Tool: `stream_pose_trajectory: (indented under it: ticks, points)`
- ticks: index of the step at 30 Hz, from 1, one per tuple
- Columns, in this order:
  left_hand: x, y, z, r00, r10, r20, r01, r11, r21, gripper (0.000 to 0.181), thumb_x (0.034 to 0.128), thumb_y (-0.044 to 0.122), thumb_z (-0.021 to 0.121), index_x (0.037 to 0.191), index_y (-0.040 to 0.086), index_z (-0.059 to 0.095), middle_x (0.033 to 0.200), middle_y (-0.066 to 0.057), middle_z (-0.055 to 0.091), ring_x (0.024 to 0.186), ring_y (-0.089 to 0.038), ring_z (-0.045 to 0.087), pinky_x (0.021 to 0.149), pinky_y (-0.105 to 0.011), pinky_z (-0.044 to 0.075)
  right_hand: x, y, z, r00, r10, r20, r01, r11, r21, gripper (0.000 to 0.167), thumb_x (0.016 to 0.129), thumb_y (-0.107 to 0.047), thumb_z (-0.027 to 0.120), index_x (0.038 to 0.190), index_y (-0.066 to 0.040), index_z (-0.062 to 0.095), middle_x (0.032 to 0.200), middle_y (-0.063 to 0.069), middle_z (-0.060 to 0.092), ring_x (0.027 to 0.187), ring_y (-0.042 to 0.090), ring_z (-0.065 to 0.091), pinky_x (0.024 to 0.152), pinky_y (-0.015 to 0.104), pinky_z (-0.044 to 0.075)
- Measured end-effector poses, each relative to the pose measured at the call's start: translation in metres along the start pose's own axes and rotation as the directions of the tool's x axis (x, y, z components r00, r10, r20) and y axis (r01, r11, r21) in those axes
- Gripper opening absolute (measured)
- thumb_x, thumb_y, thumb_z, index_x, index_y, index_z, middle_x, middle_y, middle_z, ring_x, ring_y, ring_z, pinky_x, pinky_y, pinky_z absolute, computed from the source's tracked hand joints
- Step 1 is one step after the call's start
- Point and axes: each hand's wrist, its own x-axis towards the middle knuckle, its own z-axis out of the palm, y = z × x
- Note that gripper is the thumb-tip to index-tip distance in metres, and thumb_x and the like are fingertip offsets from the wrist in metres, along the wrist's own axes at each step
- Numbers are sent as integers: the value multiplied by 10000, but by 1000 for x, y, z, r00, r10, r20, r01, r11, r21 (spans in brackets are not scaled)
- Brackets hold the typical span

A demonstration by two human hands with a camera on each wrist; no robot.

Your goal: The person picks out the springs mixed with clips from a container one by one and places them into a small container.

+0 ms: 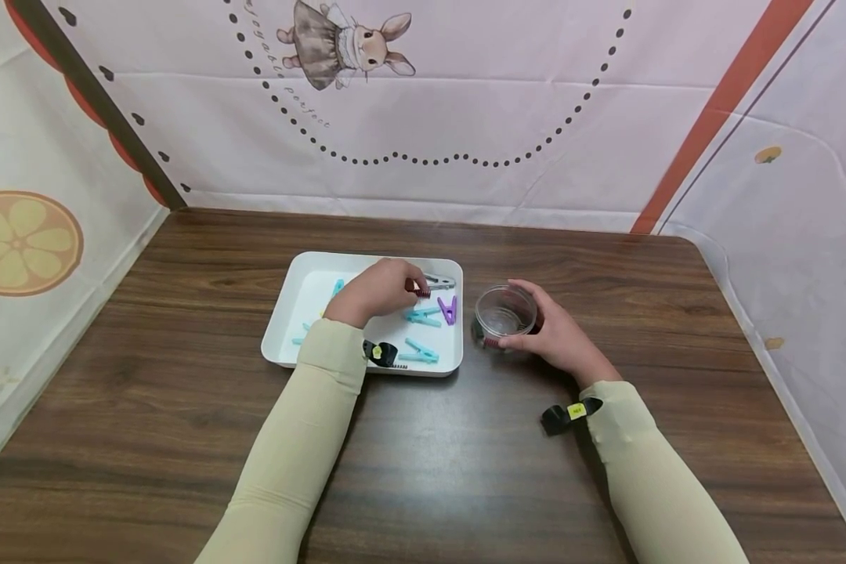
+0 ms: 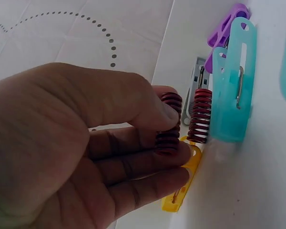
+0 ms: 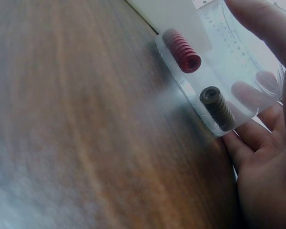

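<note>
Over the white tray (image 1: 282, 313), my left hand (image 1: 384, 291) pinches a dark red coil spring (image 2: 169, 101) between thumb and fingers. A second red spring (image 2: 200, 117) lies close beside it, among a teal clip (image 2: 236, 81), a purple clip (image 2: 227, 29), a grey clip (image 1: 442, 283) and a yellow clip (image 2: 193, 164). To the right of the tray, a clear round plastic jar (image 1: 505, 317) stands on the table, gripped around its side by my right hand (image 1: 564, 335). Inside lie a red spring (image 3: 182, 50) and a dark brownish spring (image 3: 217, 109).
More teal clips (image 1: 421, 352) lie in the tray, some partly hidden by my left arm. A dark spring shows at the tray's near wall, partly covered by the wrist strap (image 1: 381, 353). The wooden table (image 1: 451, 462) meets a printed cloth (image 1: 465, 117) at the back.
</note>
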Motion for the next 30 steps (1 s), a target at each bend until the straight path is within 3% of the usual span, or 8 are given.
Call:
stream_pose_trajectory:
  ticks: [13,30]
  points:
    - [-7,8,-12,997,0,-72,-3,999,-41,199,888,115,607,1060,103,707,949,-21,666,860,-180,565,763,-313,473,0,-1,-1,1000,-5,3,5,1000,-18,941,706,-438,845,1473,-355,308,1425,-3,461,1254,230,476,1029,477,397]
    - [-14,17,-19,992,41,-115,-48,997,-57,267,890,67,562,1118,62,701,1011,-23,674,917,-170,598,832,-328,504,-1,1,1,1000,-8,-2,8,1000,4,947,708,-419,848,1479,-341,303,1450,-2,449,1234,241,493,1060,489,373]
